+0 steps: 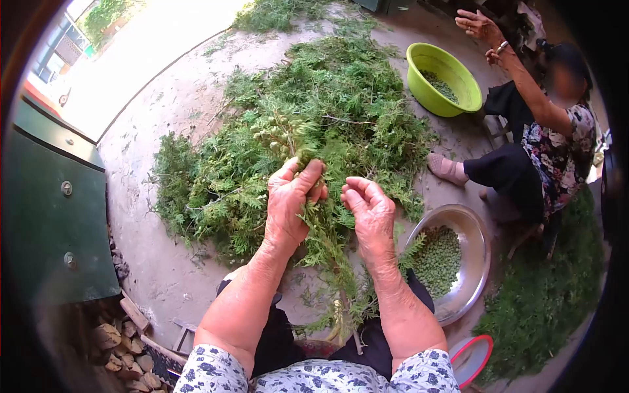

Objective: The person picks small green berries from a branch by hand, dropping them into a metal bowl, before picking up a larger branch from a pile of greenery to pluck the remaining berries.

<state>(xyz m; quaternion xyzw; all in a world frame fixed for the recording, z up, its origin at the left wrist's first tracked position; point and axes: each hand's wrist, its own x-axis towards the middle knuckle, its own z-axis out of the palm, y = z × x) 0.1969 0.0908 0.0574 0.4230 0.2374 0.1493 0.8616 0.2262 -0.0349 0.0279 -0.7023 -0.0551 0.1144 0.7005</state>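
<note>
My left hand point(293, 196) is closed around a leafy green branch point(327, 252), whose cut end hangs down over my lap. Clusters of pale green cones point(278, 131) show just above that hand. To the right of the branch, my right hand point(370, 213) has its thumb and fingertips curled together; whatever they hold, if anything, is too small to name. Beyond both hands a big heap of cut green branches point(354, 85) covers the floor. A metal bowl point(478, 245) with many small green cones point(439, 261) stands beside my right forearm.
At the right sits another person point(563, 144) with raised hands, near a yellow-green basin point(452, 72) holding some cones. More greenery point(557, 295) and a red-rimmed container point(473, 360) are at the lower right. A green door panel point(59, 209) and firewood point(124, 350) are at the left.
</note>
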